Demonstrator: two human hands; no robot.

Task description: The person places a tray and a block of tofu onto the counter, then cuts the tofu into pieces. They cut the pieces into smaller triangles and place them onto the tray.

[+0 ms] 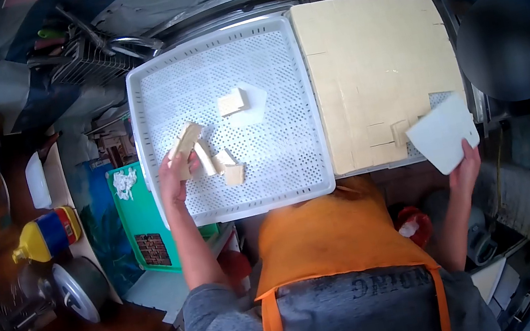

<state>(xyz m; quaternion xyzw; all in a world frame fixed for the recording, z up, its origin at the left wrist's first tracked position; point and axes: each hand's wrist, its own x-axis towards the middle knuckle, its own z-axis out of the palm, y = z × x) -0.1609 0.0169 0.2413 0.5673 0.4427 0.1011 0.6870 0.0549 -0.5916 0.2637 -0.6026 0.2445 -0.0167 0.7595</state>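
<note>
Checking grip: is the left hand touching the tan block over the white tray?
Touching. The head view shows the left hand gripping the tan block.

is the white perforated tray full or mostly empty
Mostly empty: the white tray holds only a few pale blocks near its middle, and the left hand grips one more pale block over it.

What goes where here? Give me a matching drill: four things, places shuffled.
Things:
1. white scraper
2. beige block
3. yellow bottle
4. cut beige slab

Places:
A. far left of the view, away from both hands
B. held in the right hand
C. held in the left hand, over the perforated tray
D. lying just right of the perforated tray

Pairs: 1-B, 2-C, 3-A, 4-D
</note>
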